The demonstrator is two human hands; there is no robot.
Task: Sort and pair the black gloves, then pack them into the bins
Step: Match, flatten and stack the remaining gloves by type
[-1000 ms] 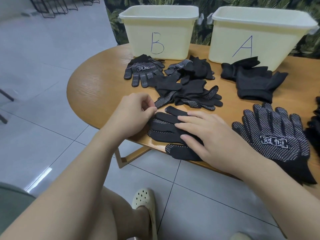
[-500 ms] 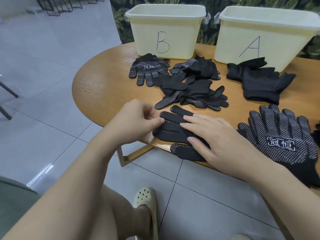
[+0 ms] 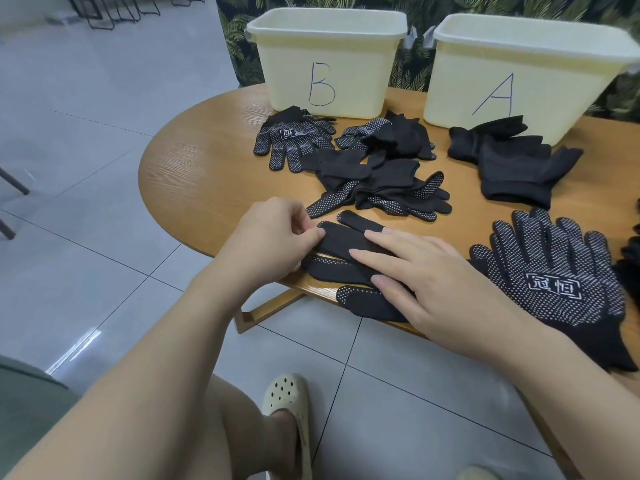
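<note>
Right hand (image 3: 426, 278) lies palm down, fingers (image 3: 372, 256) straight and slightly spread, pressing flat on a black dotted glove (image 3: 341, 268) at the near edge of the round wooden bench (image 3: 207, 171); left hand (image 3: 273, 233) is curled, thumb and forefinger clamped together on one fingertip of that glove; both forearms reach in from the lower frame. The glove's palm and cuff are hidden under the right hand; whether one glove or a stacked pair lies there cannot be determined. A logo-printed dotted glove (image 3: 561, 271) lies just right of the right hand, its cuff partly covered by the forearm; a loose heap of gloves (image 3: 381, 181) sits mid-bench; plain black gloves (image 3: 512, 164) lie before bin A (image 3: 519, 77); another logo glove (image 3: 294, 140) lies before bin B (image 3: 325, 64); bin interiors are out of sight; dark items at the right edge are cut off.
</note>
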